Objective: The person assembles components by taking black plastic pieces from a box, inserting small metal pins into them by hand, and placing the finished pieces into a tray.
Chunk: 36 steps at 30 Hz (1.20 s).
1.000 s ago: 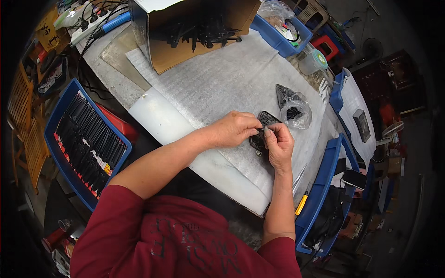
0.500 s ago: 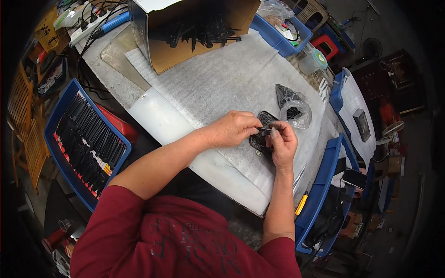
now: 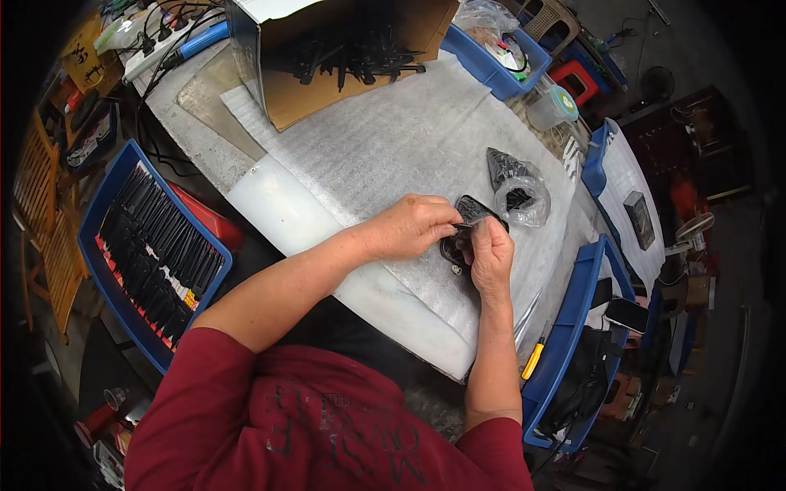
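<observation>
Over the foam-covered bench, my left hand (image 3: 417, 226) is closed in a pinch, with a small thin dark piece at its fingertips. My right hand (image 3: 491, 250) is closed close beside those fingertips, its fingers curled; what it grips is too small or hidden to make out. Partly covered by both hands, a black tray (image 3: 470, 206) lies just beyond them. A clear plastic bag (image 3: 536, 204) of small black parts rests to its right. By my right hand lies a tiny pale bit (image 3: 456, 270).
An open cardboard box (image 3: 303, 102) of black parts stands at the back. Blue crates flank the bench: one on the left (image 3: 86, 237) packed with black pieces, another on the right (image 3: 536, 405). A yellow pen (image 3: 533, 360) lies at the right edge.
My right hand has turned inward and its fingers have curled more closely beside the left fingertips. My left hand has hardly moved.
</observation>
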### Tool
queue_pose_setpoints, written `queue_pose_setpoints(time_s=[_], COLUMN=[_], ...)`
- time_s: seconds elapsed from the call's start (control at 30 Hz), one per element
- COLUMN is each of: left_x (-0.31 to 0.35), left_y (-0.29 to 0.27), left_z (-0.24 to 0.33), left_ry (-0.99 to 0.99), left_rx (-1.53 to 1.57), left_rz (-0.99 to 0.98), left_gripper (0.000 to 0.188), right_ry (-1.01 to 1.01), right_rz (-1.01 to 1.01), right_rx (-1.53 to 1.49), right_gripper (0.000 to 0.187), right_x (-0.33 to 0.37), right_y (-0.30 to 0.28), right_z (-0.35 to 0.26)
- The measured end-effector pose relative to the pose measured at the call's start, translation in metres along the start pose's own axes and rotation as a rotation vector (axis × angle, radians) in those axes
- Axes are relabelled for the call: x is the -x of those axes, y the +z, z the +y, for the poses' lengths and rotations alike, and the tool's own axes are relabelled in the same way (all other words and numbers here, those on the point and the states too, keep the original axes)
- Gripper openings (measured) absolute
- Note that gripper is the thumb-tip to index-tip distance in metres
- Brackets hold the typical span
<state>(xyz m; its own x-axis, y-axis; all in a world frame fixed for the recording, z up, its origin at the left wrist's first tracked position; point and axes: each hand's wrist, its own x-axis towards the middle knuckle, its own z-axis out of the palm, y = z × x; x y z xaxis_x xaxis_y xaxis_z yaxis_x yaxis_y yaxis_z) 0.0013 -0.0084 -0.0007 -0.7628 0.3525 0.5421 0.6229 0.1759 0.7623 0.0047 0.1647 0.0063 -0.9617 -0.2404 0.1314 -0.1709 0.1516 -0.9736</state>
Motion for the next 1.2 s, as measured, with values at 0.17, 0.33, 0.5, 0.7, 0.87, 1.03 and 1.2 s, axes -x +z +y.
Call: queue_pose_setpoints(time_s=[0.17, 0.33, 0.5, 0.7, 0.87, 1.03, 1.2], left_x=[0.0, 0.0, 0.001, 0.001, 0.0, 0.0, 0.0], left_y=[0.0, 0.0, 0.001, 0.001, 0.0, 0.0, 0.0], left_z=[0.0, -0.001, -0.001, -0.001, 0.0, -0.001, -0.001], left_ry=[-0.041, -0.033, -0.009, 0.016, -0.048, -0.041, -0.036], left_rx=[0.032, 0.029, 0.019, -0.009, 0.021, 0.022, 0.022], left_rz=[-0.013, -0.021, -0.022, 0.018, -0.014, -0.022, -0.035], left_gripper=[0.012, 0.012, 0.012, 0.012, 0.013, 0.013, 0.013], right_ry=[-0.032, -0.032, -0.078, 0.006, -0.036, -0.038, -0.087], right_rz=[0.024, -0.004, 0.02, 0.023, 0.06, 0.046, 0.024], right_rx=[-0.17, -0.12, 0.091, -0.001, -0.182, -0.167, 0.069], right_gripper=[0.012, 0.009, 0.01, 0.022, 0.02, 0.007, 0.009], right_x=[0.0, 0.002, 0.002, 0.001, 0.001, 0.002, 0.001], right_y=[-0.004, 0.001, 0.002, 0.001, -0.002, 0.003, 0.002], right_z=[-0.006, -0.012, -0.01, -0.003, -0.004, -0.012, -0.005])
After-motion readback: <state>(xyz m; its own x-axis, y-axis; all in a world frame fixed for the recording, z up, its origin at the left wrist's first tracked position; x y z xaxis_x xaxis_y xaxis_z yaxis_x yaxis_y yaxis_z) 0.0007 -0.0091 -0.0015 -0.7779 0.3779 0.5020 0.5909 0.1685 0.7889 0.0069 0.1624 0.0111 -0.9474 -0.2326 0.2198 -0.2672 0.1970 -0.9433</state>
